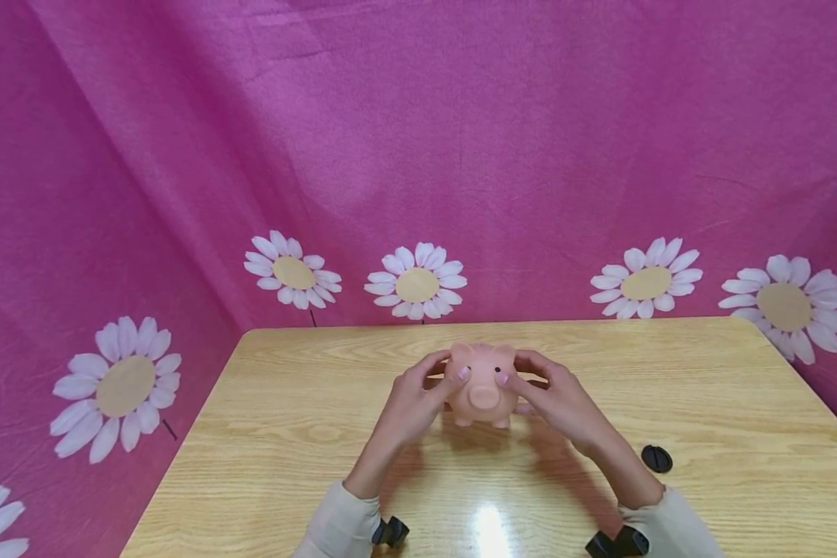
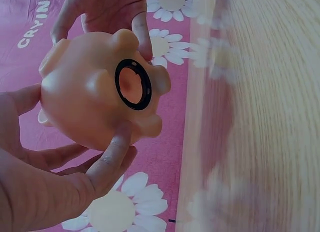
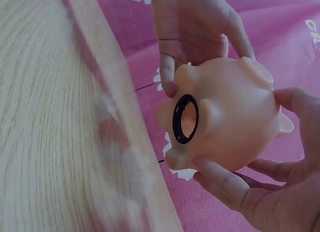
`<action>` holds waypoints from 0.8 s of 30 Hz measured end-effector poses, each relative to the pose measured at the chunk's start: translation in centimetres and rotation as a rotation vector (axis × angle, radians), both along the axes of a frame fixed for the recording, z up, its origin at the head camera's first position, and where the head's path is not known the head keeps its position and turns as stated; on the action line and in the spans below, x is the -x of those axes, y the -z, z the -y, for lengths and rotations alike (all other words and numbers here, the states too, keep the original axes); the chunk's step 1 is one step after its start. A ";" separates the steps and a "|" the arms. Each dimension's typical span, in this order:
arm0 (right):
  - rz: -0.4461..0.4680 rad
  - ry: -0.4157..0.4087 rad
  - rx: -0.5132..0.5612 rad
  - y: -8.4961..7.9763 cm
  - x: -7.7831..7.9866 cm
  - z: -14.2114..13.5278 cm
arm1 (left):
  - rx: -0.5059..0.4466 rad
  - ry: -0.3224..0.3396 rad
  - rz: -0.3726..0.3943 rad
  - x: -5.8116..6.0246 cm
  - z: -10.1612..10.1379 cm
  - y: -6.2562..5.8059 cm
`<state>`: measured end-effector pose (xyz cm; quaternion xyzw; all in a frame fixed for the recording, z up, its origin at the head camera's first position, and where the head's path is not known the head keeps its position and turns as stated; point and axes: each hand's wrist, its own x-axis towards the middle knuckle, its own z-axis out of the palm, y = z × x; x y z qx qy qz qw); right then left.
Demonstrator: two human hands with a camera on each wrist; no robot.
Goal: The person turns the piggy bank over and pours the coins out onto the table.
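Note:
A pink piggy bank (image 1: 483, 380), its snout facing the head camera, is held up off the table between both hands. The left hand (image 1: 415, 399) grips one side, thumb on the face near an eye and fingers round the flank. From the other side the right hand (image 1: 561, 397) grips it the same way. Both wrist views show the underside with its stubby feet, where a black ring (image 2: 146, 87) frames an uncovered round hole. A round black cap (image 1: 657, 459) with a bar across it lies on the table, right of the right forearm.
The light wood table (image 1: 286, 434) reaches back to a magenta cloth (image 1: 460, 139) printed with white daisies. More of this cloth hangs at the left and right sides. Black wrist devices (image 1: 390, 532) sit at both cuffs.

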<state>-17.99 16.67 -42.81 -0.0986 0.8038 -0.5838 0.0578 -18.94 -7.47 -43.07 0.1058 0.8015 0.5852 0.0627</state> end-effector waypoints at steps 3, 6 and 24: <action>-0.053 0.001 0.028 -0.2 -0.1 0.0 | -0.032 -0.010 -0.078 0.0 0.1 -0.1; -0.211 -0.027 0.147 -0.6 -0.2 -0.1 | -0.149 0.023 -0.243 -0.1 0.2 -0.4; -0.235 0.007 0.151 0.1 0.3 -0.4 | -0.175 0.068 -0.292 0.2 0.6 -0.3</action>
